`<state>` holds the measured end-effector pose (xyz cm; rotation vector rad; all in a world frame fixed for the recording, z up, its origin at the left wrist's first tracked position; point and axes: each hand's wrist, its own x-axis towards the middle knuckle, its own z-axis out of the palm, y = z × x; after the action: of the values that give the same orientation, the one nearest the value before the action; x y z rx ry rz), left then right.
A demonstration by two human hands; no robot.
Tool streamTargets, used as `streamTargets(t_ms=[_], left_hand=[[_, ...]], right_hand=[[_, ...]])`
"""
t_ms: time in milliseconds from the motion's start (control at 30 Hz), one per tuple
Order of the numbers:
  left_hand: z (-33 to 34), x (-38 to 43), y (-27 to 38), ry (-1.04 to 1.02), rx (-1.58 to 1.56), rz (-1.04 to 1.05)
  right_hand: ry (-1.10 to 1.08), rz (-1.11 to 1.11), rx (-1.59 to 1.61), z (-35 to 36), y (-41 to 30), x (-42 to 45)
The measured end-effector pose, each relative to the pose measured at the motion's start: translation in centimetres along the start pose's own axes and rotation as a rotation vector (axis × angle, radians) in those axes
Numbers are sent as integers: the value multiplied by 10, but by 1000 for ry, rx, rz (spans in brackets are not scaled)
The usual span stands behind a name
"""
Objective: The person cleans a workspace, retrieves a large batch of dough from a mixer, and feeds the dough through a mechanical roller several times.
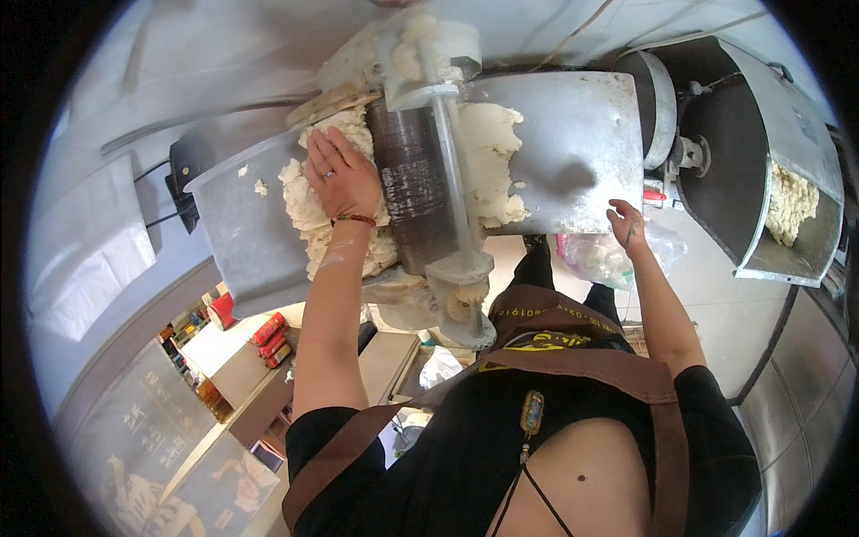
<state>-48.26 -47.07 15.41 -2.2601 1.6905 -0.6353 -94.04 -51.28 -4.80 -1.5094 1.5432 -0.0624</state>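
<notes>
My left hand (343,173) lies flat on a thick, lumpy mass of pale dough (300,196), fingers spread and pointing away from me. The dough rests on the left metal tray (248,248), against the dark roller (411,178) of a dough sheeter. On the other side of the rollers, a flatter dough sheet (493,168) with a ragged edge lies on the right metal tray (570,121). My right hand (628,225) holds nothing, its fingers loosely bent beside that tray's near right corner. Part of the dough under my left hand is hidden.
A metal dough mixer (795,114) stands at the right, with more dough (792,201) in its bowl. A clear plastic bag (597,258) sits below the right tray. Exposed gears (466,305) are at the sheeter's near end. Red packages (270,339) lie on a counter, lower left.
</notes>
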Motion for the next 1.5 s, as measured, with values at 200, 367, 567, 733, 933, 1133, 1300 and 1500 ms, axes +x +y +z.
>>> streamTargets(t_ms=[200,367,567,733,933,1133,1300,1500], left_hand=[[4,-5,-3,7,-86,17],[4,-3,-4,9,-148,8],[-31,7,0,-297,-350,9],[-42,24,-71,-118,-526,301],[-12,20,-64,-77,-825,128],[-4,15,-44,-33,-577,141],[-14,11,-17,-116,-381,78],[-9,14,-1,-92,-257,42]], right_hand=[[8,53,79,28,-5,-19],[-11,86,-65,35,2,-37],[40,91,-95,24,27,-59],[28,97,-88,2,27,-70],[36,157,-124,-2,48,-67],[-52,110,-85,12,42,-51],[-75,49,-117,24,38,-33],[-79,-23,-70,21,35,-22]])
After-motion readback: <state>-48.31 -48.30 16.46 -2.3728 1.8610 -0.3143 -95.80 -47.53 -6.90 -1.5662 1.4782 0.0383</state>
